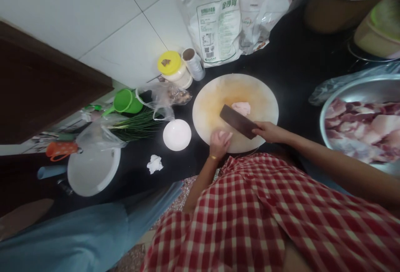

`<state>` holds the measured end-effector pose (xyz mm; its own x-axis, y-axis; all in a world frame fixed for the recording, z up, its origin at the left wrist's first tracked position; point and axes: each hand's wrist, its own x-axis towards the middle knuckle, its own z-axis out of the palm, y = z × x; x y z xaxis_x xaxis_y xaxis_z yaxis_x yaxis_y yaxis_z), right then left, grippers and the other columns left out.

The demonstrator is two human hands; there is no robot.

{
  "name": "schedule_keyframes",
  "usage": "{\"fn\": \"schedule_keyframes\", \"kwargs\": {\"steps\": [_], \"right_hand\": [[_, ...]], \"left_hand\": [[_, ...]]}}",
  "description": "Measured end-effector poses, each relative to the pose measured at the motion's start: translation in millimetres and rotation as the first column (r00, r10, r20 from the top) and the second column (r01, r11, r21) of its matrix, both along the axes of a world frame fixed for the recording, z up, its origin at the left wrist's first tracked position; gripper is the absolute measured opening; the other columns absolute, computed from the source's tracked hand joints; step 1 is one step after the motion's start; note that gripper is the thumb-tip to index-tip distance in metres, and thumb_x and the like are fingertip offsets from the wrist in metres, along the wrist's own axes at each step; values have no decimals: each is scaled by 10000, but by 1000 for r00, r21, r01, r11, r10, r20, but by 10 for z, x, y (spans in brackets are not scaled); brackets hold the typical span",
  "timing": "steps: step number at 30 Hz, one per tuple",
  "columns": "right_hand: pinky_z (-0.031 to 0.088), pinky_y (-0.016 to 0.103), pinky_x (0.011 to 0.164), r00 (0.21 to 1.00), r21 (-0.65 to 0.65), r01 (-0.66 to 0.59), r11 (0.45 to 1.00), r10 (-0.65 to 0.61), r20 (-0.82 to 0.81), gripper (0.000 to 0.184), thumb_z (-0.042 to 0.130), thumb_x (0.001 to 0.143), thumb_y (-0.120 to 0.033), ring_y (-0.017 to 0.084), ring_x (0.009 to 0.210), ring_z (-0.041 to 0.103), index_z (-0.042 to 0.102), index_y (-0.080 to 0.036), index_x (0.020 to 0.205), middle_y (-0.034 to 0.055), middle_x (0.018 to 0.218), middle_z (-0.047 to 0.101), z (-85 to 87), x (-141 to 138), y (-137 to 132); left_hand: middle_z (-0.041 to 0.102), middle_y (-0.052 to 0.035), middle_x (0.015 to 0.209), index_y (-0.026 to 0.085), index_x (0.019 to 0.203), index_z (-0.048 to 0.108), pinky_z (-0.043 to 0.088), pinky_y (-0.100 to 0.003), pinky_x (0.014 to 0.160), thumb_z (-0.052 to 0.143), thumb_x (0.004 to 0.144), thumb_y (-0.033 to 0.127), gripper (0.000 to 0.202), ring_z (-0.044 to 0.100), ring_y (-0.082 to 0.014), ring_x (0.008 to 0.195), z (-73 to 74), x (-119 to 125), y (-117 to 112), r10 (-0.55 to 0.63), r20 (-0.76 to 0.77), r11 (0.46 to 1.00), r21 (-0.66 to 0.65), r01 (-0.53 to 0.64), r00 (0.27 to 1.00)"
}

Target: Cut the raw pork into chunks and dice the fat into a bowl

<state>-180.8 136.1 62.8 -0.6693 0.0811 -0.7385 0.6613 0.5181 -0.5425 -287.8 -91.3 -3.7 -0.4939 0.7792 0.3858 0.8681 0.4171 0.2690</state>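
A round pale cutting board (265,97) lies on the dark counter. A piece of pale raw meat (241,108) sits near its middle. My right hand (268,132) is closed round the handle of a dark cleaver (236,121), whose blade lies flat beside the meat. My left hand (219,143) rests at the board's near edge with its fingers curled over a small pink piece that I cannot make out.
A metal basin (350,93) of raw meat chunks stands at the right. A small white bowl (176,135), a white plate (93,171), green onions (137,124), a green cup (126,101), a yellow-lidded jar (172,67) and a white bag (218,18) lie left and behind.
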Motion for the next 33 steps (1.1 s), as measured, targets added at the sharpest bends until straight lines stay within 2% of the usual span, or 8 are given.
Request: {"fn": "schedule_keyframes", "kwargs": {"steps": [5,8,12,16,19,23,29,33], "right_hand": [[189,18,609,985,158,-10,987,38,-171,418,276,825,-411,-97,636,332,494,-110,1015,19,891,540,150,24,-127],[141,53,618,985,284,-74,956,115,-131,427,250,835,-427,-90,605,249,488,-144,1049,13,909,531,282,38,-243],[100,87,639,978,402,-168,900,202,-43,487,157,853,-472,-77,573,156,446,-177,1111,22,911,526,406,65,-369],[129,78,668,960,475,-245,845,281,-3,518,77,864,-463,-74,594,251,408,-172,1137,43,897,526,471,93,-443],[150,74,672,941,500,-291,816,337,-2,490,90,868,-412,-69,631,327,398,-161,1155,56,901,523,487,137,-498],[172,76,662,924,503,-332,798,383,0,398,178,836,-274,-67,670,374,395,-194,1160,42,966,511,489,213,-579],[228,66,670,939,481,-318,817,343,38,384,184,817,-258,-60,699,401,386,-226,1142,27,998,496,529,254,-672],[251,63,684,939,457,-326,828,340,53,398,160,823,-237,-71,696,392,390,-190,1145,49,975,498,574,219,-714]], "left_hand": [[454,-141,1201,201,1081,624,375,-403,893,528,821,330,306,440,-257,1077,2,-86,-24,-39,-27,999,-10,39,999],[370,-153,1321,210,1085,628,342,-462,920,545,798,391,350,393,-305,1167,-5,-74,-66,5,-40,1000,8,-5,999],[515,-137,1164,178,1030,637,362,-428,927,488,843,340,289,464,-249,1093,-50,-31,-85,6,-62,988,156,4,998],[590,-112,986,143,959,632,385,-393,918,432,878,275,253,522,-204,993,-70,-37,-39,-14,-5,980,200,15,1000],[598,-106,956,141,912,633,393,-392,907,446,876,278,234,533,-201,955,-66,-50,2,-18,20,981,192,14,1000],[603,-103,940,137,893,630,402,-375,897,488,856,227,172,532,-198,959,-96,-41,31,2,-10,967,256,1,1000],[610,-116,952,146,923,632,383,-416,932,478,873,261,199,531,-222,1031,-181,-25,13,28,26,977,208,-33,999],[618,-139,953,140,925,634,367,-441,952,449,883,276,234,513,-243,1090,-215,-40,-3,14,87,983,179,-29,996]]}}
